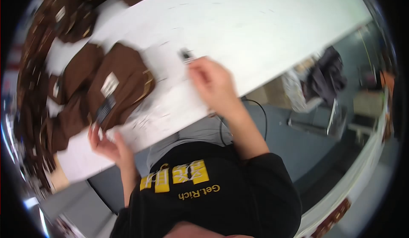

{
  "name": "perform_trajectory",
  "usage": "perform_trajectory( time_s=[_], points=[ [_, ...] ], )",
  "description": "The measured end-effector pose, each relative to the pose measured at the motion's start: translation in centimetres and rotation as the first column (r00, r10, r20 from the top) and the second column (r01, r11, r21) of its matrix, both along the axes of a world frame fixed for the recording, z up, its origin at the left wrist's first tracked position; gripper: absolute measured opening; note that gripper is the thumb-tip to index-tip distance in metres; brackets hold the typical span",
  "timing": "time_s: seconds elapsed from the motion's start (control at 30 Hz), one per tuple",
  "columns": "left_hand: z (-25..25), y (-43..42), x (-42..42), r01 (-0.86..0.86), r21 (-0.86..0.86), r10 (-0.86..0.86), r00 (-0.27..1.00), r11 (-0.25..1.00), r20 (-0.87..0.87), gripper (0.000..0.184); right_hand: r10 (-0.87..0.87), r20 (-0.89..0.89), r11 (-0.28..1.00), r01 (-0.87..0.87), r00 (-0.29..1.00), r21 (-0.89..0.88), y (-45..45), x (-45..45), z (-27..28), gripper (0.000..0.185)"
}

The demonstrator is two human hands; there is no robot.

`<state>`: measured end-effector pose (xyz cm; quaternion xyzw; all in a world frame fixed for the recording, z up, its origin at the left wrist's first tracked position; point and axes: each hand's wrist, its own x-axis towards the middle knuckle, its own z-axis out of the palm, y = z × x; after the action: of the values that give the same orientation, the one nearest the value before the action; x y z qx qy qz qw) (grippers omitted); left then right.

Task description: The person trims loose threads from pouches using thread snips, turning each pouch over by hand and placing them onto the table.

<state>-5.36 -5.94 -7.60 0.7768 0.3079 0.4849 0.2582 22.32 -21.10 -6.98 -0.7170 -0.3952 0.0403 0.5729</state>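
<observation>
Over the white table [255, 29], my right hand [209, 81] is closed in a pinch on a small black-and-silver tool, blurred by motion [186, 55]. My left hand [107, 146] is at the table's front edge, fingers parted and partly curled, by the lower end of a brown garment [128, 74]. A white label [110, 84] and a dark tag [105, 109] lie on that garment. Whether my left fingertips touch the garment or tag cannot be made out.
More brown garments [74, 22] are heaped along the left side and far left of the table. Thread scraps [147, 120] lie near the front edge. To the right, below the table, are a dark cloth [330, 76] and a clear plastic bag [294, 88]. A black cable [265, 114] hangs beside my right forearm.
</observation>
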Motion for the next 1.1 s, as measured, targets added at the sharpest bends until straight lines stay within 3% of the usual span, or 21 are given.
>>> perform_trajectory(
  time_s=[0.07, 0.17, 0.23, 0.3, 0.4, 0.43, 0.47, 0.5, 0.57, 0.6, 0.77, 0.87, 0.9, 1.0, 1.07, 1.1],
  points=[
    [0.1, 0.0, -0.4, 0.037, -0.059, -0.032, 0.996, 0.998, 0.086, 0.063, 0.005, -0.117, 1.000, -0.003, 0.993, 0.017, 0.4, -0.5, 0.2, 0.006],
    [0.2, 0.0, -0.5, 0.071, -0.073, -0.060, 0.988, 0.995, 0.144, 0.057, -0.015, -0.090, 0.999, 0.012, 0.996, -0.038, 0.9, -1.0, 1.0, 0.012],
    [0.3, -0.1, -0.5, 0.062, -0.049, -0.056, 0.990, 0.997, 0.128, 0.053, -0.084, 0.238, 0.995, 0.092, 0.968, -0.026, 1.8, -1.4, 1.8, 0.017],
    [0.4, 0.1, -1.0, 0.013, 0.028, -0.013, 1.000, 1.000, -0.007, 0.051, -0.126, 0.536, 0.979, 0.191, 0.835, -0.066, 2.4, -1.0, 2.5, 0.026],
    [2.2, 0.2, -1.0, 0.005, 0.127, 0.008, 0.995, 0.992, -0.096, 0.041, 0.064, 0.483, 0.843, 0.212, 0.873, -0.495, 1.5, -0.4, 4.6, 0.030],
    [3.2, 0.5, -1.0, 0.030, 0.181, -0.002, 0.988, 0.983, -0.153, 0.038, 0.117, 0.377, 0.768, 0.156, 0.919, -0.621, 1.5, -0.1, 4.3, 0.031],
    [4.3, 0.7, -0.7, 0.060, 0.231, -0.011, 0.978, 0.971, -0.208, 0.036, 0.133, 0.329, 0.762, 0.116, 0.935, -0.637, 1.5, 0.0, 4.1, 0.031],
    [5.3, 0.9, 0.1, 0.042, 0.237, -0.008, 0.990, 0.971, -0.141, 0.026, 0.148, 0.287, 0.756, 0.078, 0.947, -0.649, 1.6, 0.0, 4.3, 0.031],
    [5.7, 2.4, 0.2, 0.153, 0.274, -0.061, 0.946, 0.949, -0.317, 0.023, 0.160, 0.271, 0.750, 0.062, 0.949, -0.659, 1.9, -0.2, 4.8, 0.027],
    [5.9, 2.9, 0.2, 0.204, 0.289, -0.075, 0.913, 0.935, -0.402, 0.022, 0.158, 0.309, 0.758, 0.085, 0.938, -0.646, 1.8, -0.1, 4.5, 0.025],
    [6.9, 3.8, 1.4, 0.258, 0.405, -0.137, 0.943, 0.877, -0.305, 0.013, 0.076, 0.373, 0.891, 0.105, 0.925, -0.441, 1.8, 0.9, 2.1, 0.014],
    [8.6, 3.5, 3.0, 0.357, 0.385, -0.240, 0.917, 0.851, -0.319, 0.011, -0.177, -0.054, 0.984, 0.177, 0.983, -0.007, 2.3, 1.7, 1.6, 0.015],
    [8.9, 3.5, 3.5, 0.402, 0.361, -0.268, 0.891, 0.842, -0.366, 0.011, -0.158, -0.152, 0.963, 0.186, 0.976, 0.197, 2.6, 1.4, 2.2, 0.015],
    [9.1, 4.7, 4.8, 0.490, 0.281, -0.367, 0.844, 0.825, -0.392, 0.014, -0.064, 0.023, 0.965, 0.056, 0.998, 0.257, 3.1, -0.6, 4.5, 0.018],
    [9.2, 5.8, 5.0, 0.540, 0.173, -0.437, 0.799, 0.824, -0.414, 0.014, 0.163, 0.083, 0.986, -0.160, 0.983, -0.036, 3.6, -1.4, 7.0, 0.024],
    [9.8, 6.0, 4.8, 0.562, 0.106, -0.470, 0.769, 0.820, -0.434, 0.013, 0.205, 0.081, 0.977, -0.200, 0.975, -0.073, 4.2, -1.0, 6.9, 0.022]
  ],
)
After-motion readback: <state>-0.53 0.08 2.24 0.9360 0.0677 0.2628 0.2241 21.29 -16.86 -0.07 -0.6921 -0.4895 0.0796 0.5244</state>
